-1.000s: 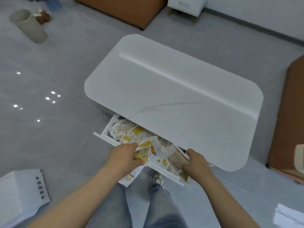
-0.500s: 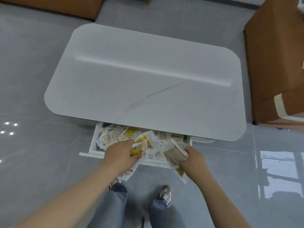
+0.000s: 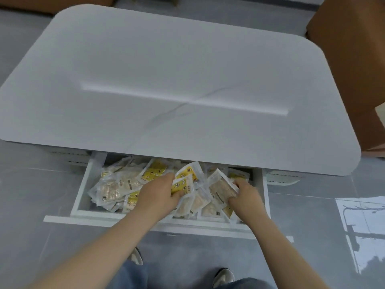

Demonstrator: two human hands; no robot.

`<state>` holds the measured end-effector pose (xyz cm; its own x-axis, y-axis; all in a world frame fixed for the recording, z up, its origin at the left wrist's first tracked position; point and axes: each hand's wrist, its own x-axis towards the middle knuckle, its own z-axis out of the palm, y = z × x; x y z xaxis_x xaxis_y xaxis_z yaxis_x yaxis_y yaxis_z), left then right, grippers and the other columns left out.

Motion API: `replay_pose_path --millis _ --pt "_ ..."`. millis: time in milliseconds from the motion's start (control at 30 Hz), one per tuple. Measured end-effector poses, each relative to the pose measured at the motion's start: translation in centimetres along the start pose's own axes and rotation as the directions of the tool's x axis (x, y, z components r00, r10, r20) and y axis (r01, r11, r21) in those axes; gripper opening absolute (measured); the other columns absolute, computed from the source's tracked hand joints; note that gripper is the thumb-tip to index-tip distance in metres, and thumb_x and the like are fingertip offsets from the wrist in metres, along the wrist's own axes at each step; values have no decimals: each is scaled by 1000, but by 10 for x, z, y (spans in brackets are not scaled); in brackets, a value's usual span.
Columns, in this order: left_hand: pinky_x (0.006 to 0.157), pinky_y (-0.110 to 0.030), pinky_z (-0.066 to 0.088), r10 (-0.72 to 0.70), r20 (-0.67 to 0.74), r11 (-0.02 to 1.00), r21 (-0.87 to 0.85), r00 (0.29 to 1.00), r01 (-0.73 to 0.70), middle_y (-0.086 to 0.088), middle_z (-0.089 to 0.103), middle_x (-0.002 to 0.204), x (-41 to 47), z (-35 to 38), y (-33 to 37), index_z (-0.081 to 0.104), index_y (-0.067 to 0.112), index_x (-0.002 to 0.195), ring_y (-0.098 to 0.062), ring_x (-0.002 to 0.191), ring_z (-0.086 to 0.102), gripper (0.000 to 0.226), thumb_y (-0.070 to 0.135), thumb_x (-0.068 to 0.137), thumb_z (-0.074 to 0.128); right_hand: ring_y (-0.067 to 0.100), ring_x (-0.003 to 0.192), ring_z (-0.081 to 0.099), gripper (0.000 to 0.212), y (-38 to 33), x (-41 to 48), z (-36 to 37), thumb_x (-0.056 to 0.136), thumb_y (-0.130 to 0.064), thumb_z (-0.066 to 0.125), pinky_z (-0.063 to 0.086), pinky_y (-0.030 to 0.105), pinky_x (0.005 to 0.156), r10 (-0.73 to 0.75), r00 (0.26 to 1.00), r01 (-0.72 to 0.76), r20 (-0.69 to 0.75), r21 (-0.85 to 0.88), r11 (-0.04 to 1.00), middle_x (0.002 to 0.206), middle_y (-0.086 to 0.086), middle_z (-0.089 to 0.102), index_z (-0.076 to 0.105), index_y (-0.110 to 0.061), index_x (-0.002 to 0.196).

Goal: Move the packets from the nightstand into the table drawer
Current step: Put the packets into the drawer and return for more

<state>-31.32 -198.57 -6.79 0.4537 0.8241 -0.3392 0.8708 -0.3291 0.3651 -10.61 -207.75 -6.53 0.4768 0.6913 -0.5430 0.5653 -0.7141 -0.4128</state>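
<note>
Now, from the head camera, both hands have pushed further in. A moment ago their bundles hung over the front rim of the drawer (image 3: 83, 190); now they sit above the pile inside. The left hand (image 3: 160, 195) grips a sheaf of yellow-printed packets (image 3: 185, 180). The right hand (image 3: 243, 197), just beside it, clamps beige packets (image 3: 220, 187). Loose packets (image 3: 116, 184) already fill the drawer ahead and left of both hands, under the white counter (image 3: 166, 80). For this load, probably only the release remains.

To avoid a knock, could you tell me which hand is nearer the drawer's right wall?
Right. The right hand sits beside the drawer's right wall; the left hand is farther left, gripping packets.
</note>
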Motion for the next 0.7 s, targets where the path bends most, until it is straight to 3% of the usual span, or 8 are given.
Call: replay_pose_path --millis 100,200,267,367,467,567,700 --pt "56 -28 34 68 -26 998 5 997 -68 8 48 79 18 38 -14 38 27 92 -16 73 49 26 45 88 56 13 63 55 20 19 27 29 79 -5 60 45 28 51 -36 998 38 -51 37 999 76 -2 56 50 -17 91" --pt "60 -28 42 92 -48 996 3 995 -92 8 52 85 37 67 -26 44 26 101 -14 77 51 28 46 87 58 9 62 52 21 35 51 51 81 -9 62 36 20 43 -77 995 77 -62 8 997 78 -2 56 47 -18 93" --pt "66 -29 47 73 -52 997 -11 996 -73 6 58 95 43 82 -34 46 26 108 -14 83 55 34 48 86 59 11 65 55 22 45 58 60 81 -11 64 39 19 44 -90 993 91 -74 13 996 83 0 58 48 -17 96" --pt "89 -33 49 32 -23 993 -114 999 -35 1 54 129 38 95 -40 34 25 138 -18 111 54 72 49 79 68 14 72 58 30 57 50 69 78 -10 68 46 21 50 -99 989 102 -107 29 994 89 0 61 51 -16 102" --pt "109 -38 36 18 9 984 -180 1000 -16 -2 32 151 23 95 -42 13 28 151 -22 137 33 103 55 72 73 15 81 60 42 57 35 68 77 -19 73 45 17 55 -107 992 105 -60 -32 994 107 3 66 53 -18 115" --pt "114 -39 29 60 13 994 -93 998 -59 0 23 156 5 100 -45 11 27 151 -22 142 24 101 58 74 69 23 108 58 63 56 19 70 81 -27 72 47 27 78 -89 995 85 -34 -107 991 127 7 57 42 -14 135" --pt "104 -32 38 127 -23 992 4 992 -127 0 43 142 -13 88 -47 35 21 142 -20 129 39 76 56 80 63 22 117 54 63 56 3 72 83 -24 66 46 30 89 -107 994 100 -37 -149 984 132 6 55 40 -16 140"
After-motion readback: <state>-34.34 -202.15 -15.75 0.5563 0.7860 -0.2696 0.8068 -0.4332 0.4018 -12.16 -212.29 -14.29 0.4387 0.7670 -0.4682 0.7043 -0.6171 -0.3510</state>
